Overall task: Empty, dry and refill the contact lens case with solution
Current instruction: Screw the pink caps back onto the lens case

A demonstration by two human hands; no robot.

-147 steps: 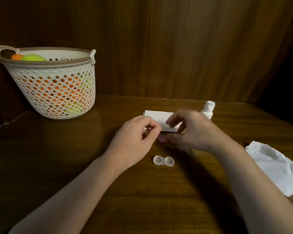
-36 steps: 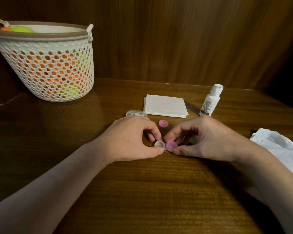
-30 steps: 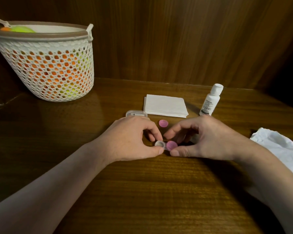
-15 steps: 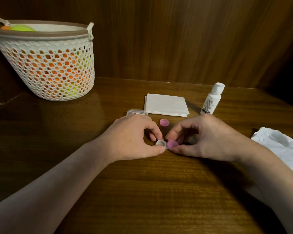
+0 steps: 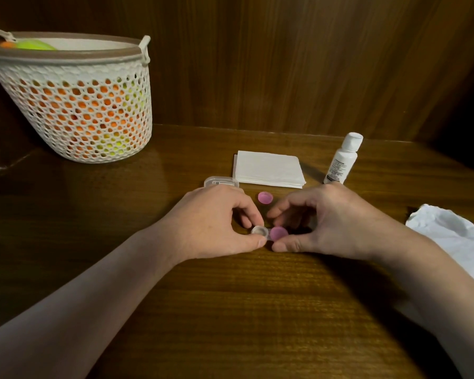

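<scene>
Contact lens case (image 5: 260, 231) sits on the wooden table (image 5: 230, 310) at frame center, between both hands. Its left well is uncapped, clear rim visible; its right well has a pink cap (image 5: 278, 232) on it. Left hand (image 5: 214, 222) pinches the left well, index finger above and thumb below, fingers curled round it. Right hand (image 5: 329, 222) has its thumb tip just below the pink cap and curled fingers above it; looks like a grip on the cap, contact on the far side is hidden. 1 loose pink cap (image 5: 265, 197) lies on the table just above the hands, apart from the case. Clear plastic box (image 5: 220, 181) pokes out behind the left hand, just left of a folded white tissue stack (image 5: 268, 169). White solution bottle (image 5: 343, 159) stands upright, cap on, right of the stack. Crumpled white cloth (image 5: 454, 239) at right edge. White mesh basket (image 5: 74, 105) upper left, holding orange and yellow-green balls (image 5: 34, 45).
</scene>
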